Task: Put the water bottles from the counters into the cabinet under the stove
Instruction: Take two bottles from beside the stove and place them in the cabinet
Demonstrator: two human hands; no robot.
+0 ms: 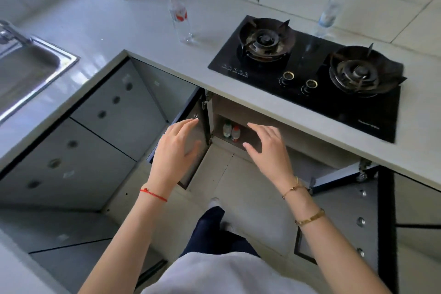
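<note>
The cabinet under the stove (pixel 235 112) stands open, both doors swung out. Inside it, on the floor of the cabinet, two small bottles (pixel 231 130) stand side by side, one with a green cap and one with a red cap. A clear water bottle with a red label (pixel 179 15) stands on the counter left of the stove. Another clear water bottle with a pale blue label (pixel 330 9) stands behind the stove by the wall. My left hand (pixel 175 153) hovers by the left door (pixel 198 131), fingers straight. My right hand (pixel 269 148) hangs before the opening, fingers spread, holding nothing.
A black two-burner gas stove (pixel 310 74) sits in the white counter (pixel 143 31). A steel sink (pixel 26 74) with a tap lies at the left. The right cabinet door (pixel 338 174) juts out over the tiled floor. Grey cabinet fronts line the corner at the left.
</note>
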